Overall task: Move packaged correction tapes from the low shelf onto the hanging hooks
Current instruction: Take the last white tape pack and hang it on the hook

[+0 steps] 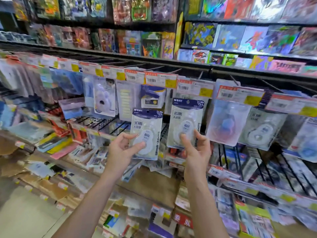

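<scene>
Holding two white, navy-topped blister-packed correction tapes upright: left hand [122,148] pinching left pack [146,133], right hand [197,148] pinching right pack [186,122]. We are aiming its hole for the hook at 12 o'clock.

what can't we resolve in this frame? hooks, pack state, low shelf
- Head view: whether the right pack in the right hand is already on a hook; the price tag covers the hook tip.
- Small print on the left pack, held by the left hand: too small.
- Stock on the low shelf: blurred, partly behind both forearms.
- Far-left hanging goods: motion blur.
</scene>
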The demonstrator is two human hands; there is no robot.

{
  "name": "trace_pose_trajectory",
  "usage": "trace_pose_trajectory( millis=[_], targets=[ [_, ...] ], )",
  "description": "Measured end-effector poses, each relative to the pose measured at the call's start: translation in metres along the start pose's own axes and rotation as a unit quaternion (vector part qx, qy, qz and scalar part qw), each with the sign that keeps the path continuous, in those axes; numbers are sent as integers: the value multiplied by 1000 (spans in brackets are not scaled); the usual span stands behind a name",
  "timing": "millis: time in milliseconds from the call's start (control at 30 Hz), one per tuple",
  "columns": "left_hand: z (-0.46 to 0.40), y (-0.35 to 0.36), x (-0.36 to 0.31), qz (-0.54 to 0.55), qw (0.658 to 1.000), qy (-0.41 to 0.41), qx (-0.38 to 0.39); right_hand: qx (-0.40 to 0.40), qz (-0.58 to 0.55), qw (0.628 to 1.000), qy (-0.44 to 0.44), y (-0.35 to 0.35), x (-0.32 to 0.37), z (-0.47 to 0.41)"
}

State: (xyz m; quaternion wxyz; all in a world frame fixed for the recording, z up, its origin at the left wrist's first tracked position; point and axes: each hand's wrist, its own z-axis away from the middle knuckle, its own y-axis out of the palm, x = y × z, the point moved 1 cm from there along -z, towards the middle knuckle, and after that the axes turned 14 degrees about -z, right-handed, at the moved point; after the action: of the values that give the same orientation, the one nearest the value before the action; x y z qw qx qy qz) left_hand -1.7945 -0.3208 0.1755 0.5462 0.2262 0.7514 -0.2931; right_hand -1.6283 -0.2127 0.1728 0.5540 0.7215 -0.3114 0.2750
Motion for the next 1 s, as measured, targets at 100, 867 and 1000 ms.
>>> trace_pose_trajectory(
  millis=[100,867,1000],
  targets=[
    [-16,4,3,9,1000,-2,12,-15,8,1000,-14,0,-2,-8],
    [-91,21,15,72,989,15,132,-60,64,988,-130,24,-8,-51],
    [-97,21,16,66,988,19,138,-74,83,985,-135,22,-12,-47]
  ],
)
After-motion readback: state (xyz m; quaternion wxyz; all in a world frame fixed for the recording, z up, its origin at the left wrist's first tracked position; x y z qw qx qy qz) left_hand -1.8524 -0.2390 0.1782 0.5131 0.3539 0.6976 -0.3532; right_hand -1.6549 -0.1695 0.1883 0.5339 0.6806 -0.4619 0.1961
